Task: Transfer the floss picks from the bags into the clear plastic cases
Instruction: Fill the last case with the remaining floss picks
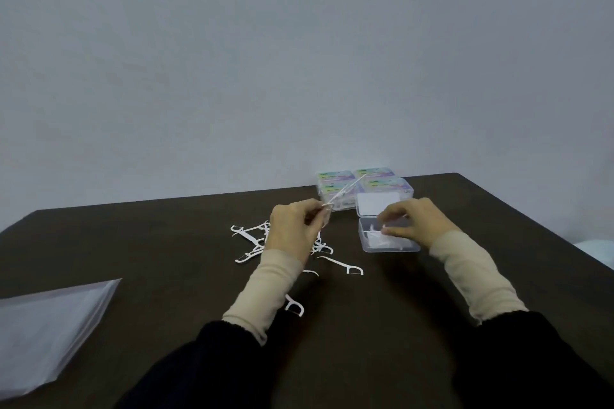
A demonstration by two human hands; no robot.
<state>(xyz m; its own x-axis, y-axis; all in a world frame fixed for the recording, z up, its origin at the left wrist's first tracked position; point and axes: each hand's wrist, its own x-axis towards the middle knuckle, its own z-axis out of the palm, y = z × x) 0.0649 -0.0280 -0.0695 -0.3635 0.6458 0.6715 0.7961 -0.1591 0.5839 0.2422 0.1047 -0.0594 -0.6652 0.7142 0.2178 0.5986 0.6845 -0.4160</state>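
1. The step in hand is the filling of one case. The open clear case [389, 239] stands on the dark desk [166, 242], right of centre, with its lid [378, 204] folded back behind it. Some white picks already lie inside.

2. The left hand [292, 229] is raised a little above the desk. Its fingers are curled and pinch a floss pick [342, 194], maybe more than one, which points up and to the right, toward the cases.

3. The right hand [415, 221] is over the open case, fingers bent down into it. They seem to touch or arrange the picks inside, but whether they pinch one cannot be told.

4. The loose floss picks [252, 241] are scattered on the desk under and around the left hand, and a few lie nearer to the person.

5. Closed cases with coloured labels [355, 183] stand at the far edge of the desk, just behind the open case. A flat bag [50, 319] lies well apart, at the near left.

6. The next move probably calls for bringing the held pick over to the open case and laying it flat beside the others. Many picks remain, so the task looks far from finished.
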